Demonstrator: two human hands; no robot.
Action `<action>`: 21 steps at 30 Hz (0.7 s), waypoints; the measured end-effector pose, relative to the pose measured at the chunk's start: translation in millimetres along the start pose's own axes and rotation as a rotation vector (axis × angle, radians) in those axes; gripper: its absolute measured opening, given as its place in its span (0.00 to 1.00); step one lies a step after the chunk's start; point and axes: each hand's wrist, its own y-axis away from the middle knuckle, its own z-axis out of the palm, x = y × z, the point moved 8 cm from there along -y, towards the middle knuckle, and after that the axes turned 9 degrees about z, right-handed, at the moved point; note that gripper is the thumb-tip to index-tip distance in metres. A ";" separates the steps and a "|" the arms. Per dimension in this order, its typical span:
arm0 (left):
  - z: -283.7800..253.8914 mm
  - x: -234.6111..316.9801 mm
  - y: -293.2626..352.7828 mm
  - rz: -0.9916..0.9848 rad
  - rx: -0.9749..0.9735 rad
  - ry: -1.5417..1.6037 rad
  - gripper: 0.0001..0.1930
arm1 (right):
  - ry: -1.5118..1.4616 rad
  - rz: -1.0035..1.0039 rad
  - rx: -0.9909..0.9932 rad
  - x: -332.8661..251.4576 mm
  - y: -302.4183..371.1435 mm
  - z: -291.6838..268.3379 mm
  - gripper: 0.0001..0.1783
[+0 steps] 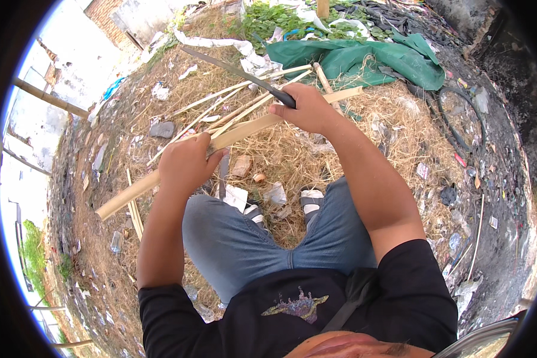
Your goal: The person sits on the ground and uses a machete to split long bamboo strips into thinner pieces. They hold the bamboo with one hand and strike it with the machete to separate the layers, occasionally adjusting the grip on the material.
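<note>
My left hand (pixel 186 160) is closed around a split bamboo strip (pixel 244 132), which slants from the lower left up to the right in front of my knees. The fingers of my right hand (pixel 309 108) are wrapped round the black handle of a long knife (pixel 235 71). Its blade points to the upper left, above the strip. The strip passes beneath my right hand and comes out beyond it; whether that hand presses on it I cannot tell. Several thinner bamboo strips (pixel 206 114) lie on the dry grass beyond. Below my left hand stands a narrow grey blade-like piece (pixel 223 174), partly hidden.
A green tarp (pixel 364 59) lies crumpled at the far side. Black hose (pixel 459 119) loops on the right. Litter and a grey stone (pixel 161 129) are scattered on the straw. More bamboo pieces (pixel 135 209) lie at the left. My sandalled feet (pixel 311 201) are below the strip.
</note>
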 end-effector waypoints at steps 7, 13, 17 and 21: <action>-21.9 10.7 -52.0 0.134 -0.059 -0.059 0.24 | -0.027 0.117 -0.159 27.4 -2.9 1.1 0.22; -33.3 18.1 -69.8 0.192 -0.076 -0.123 0.27 | -0.126 0.187 -0.075 31.1 -0.7 -15.9 0.21; -46.0 19.0 -72.1 0.176 0.099 -0.092 0.28 | -0.213 0.149 -0.009 39.3 -1.9 -26.7 0.23; -67.4 20.2 -57.5 0.228 0.463 -0.160 0.29 | -0.254 0.296 -0.057 59.6 -2.9 -34.7 0.25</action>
